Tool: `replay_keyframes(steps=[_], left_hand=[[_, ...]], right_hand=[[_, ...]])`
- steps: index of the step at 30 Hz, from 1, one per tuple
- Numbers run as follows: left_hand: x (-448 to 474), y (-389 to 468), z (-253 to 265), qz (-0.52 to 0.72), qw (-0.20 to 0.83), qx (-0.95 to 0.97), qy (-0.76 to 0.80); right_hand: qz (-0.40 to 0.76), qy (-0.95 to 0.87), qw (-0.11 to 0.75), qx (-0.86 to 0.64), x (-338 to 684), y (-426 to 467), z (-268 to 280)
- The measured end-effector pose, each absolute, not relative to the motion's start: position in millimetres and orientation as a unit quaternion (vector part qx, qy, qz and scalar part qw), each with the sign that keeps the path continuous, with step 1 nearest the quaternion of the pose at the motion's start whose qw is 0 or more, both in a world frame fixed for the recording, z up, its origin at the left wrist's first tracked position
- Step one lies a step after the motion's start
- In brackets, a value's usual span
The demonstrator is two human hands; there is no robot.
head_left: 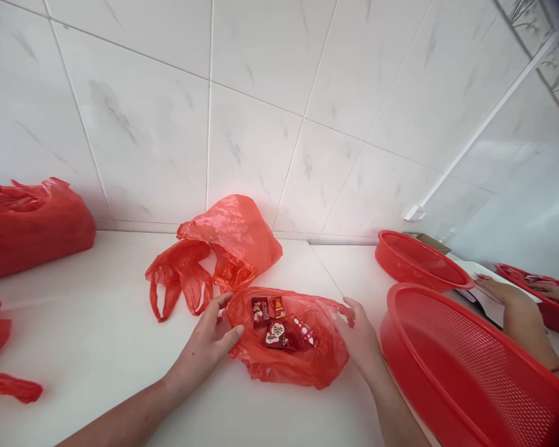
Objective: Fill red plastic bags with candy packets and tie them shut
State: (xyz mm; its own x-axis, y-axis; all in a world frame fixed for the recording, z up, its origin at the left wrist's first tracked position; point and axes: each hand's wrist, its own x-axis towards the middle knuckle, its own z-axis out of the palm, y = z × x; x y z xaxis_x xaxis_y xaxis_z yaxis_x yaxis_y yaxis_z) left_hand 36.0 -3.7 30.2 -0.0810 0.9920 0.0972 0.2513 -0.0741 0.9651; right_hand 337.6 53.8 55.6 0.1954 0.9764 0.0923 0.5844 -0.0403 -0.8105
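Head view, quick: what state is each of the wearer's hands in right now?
Left hand: closed on the left rim of the open red plastic bag holding small packets.
Right hand: closed on the same bag's right rim.

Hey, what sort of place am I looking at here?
Probably a shared indoor workroom: there's a white worktable, a large red mesh basket, and another person's hand farther over on the right.

Lower centre, a red bag (289,369) holds a white-dotted red packet (305,330); grey-streaked white tiles (256,99) fill the top.
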Motion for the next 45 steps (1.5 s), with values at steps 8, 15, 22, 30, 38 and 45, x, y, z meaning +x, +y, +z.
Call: replay_keyframes(steps=[8,15,22,30,38,45], left_hand=[[37,-4,30,0.481,0.395,0.554,0.552],[37,-3,33,0.481,0.391,0.559,0.55],[37,-2,30,0.475,0.396,0.556,0.556],[38,-2,32,0.477,0.399,0.553,0.555],[38,-4,38,0.477,0.414,0.556,0.541],[39,-3,40,0.475,0.406,0.559,0.545]], right_hand=[[0.352,-0.61,0.406,-0.582,308,81,37],[0.475,-0.615,0.396,-0.489,314,71,35],[0.416,-0.661,0.305,-0.545,304,63,40],[0.33,-0.66,0.338,-0.584,301,64,28],[0.434,-0.564,0.428,-0.557,308,67,27],[0.443,-0.552,0.444,-0.549,311,68,23]])
